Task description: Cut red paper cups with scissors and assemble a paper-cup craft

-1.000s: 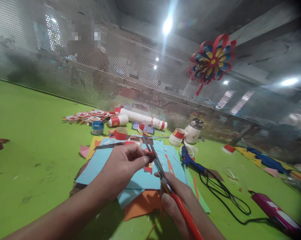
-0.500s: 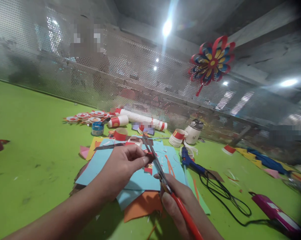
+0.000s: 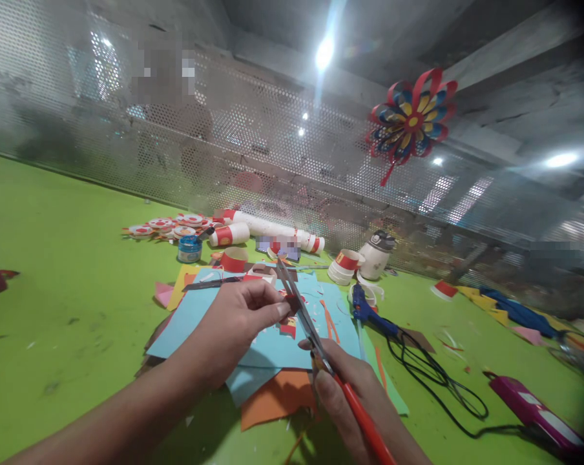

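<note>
My left hand [image 3: 246, 320] pinches a small dark red piece [image 3: 292, 305] between thumb and fingers, above light blue paper sheets [image 3: 190, 332]. In my right hand [image 3: 345, 384] are scissors [image 3: 303, 314] with red handles; their blades point up and away and lie against the small piece. The blades look nearly closed. Red and white scraps [image 3: 287, 326] and thin orange strips [image 3: 329, 321] rest on the blue paper. An orange sheet [image 3: 275, 399] sticks out below it.
A blue glue gun [image 3: 369, 313] with a black cord lies right of the paper, near a magenta power strip [image 3: 534, 410]. Behind are paper cups [image 3: 345, 266], a blue jar [image 3: 190, 248], a white tube [image 3: 272, 229] and a kettle-like container [image 3: 376, 255]. A paper flower [image 3: 412, 121] hangs above.
The scissor blades have drawn closer together at the small piece, and my right fingers have closed slightly. My left hand has barely moved.
</note>
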Demonstrator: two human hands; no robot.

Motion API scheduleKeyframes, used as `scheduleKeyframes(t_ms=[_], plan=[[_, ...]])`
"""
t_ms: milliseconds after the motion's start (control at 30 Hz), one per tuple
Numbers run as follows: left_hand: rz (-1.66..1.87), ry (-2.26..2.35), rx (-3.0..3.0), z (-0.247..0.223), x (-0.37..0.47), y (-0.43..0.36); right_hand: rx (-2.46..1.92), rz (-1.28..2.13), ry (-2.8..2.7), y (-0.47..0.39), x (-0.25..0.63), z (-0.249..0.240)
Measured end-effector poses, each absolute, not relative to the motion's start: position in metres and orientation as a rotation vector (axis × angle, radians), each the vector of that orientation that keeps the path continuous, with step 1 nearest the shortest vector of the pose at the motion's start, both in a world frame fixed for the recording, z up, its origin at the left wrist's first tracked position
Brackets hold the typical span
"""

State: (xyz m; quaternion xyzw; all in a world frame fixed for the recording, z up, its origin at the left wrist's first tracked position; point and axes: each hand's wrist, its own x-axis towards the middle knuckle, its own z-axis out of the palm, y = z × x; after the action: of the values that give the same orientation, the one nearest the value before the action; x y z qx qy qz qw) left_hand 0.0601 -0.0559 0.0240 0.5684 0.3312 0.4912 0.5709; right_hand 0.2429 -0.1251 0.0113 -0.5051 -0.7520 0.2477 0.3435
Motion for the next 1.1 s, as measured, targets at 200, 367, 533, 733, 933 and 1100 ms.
scheduleKeyframes(t_ms=[200,367,533,733,933,1100], plan=[[1.128,0.786,1.305,0.024,0.059,-0.055,-1.376,0.675,-1.838,-0.124,0.243,0.005],[1.055,0.751,1.324,0.029,0.060,-0.058,-1.432,0.676,-1.728,-0.117,0.250,0.012],[0.815,0.749,1.376,0.029,0.066,-0.060,-1.257,0.729,-1.741,-0.115,0.253,0.022],[0.619,0.709,1.503,0.023,0.069,-0.060,-1.141,0.844,-1.769,-0.114,0.249,0.018],[0.608,0.729,1.493,0.022,0.071,-0.060,-1.069,0.893,-1.745,-0.115,0.249,0.013],[0.683,0.632,1.319,0.015,0.077,-0.065,-1.057,0.803,-1.615,-0.115,0.245,0.014]])
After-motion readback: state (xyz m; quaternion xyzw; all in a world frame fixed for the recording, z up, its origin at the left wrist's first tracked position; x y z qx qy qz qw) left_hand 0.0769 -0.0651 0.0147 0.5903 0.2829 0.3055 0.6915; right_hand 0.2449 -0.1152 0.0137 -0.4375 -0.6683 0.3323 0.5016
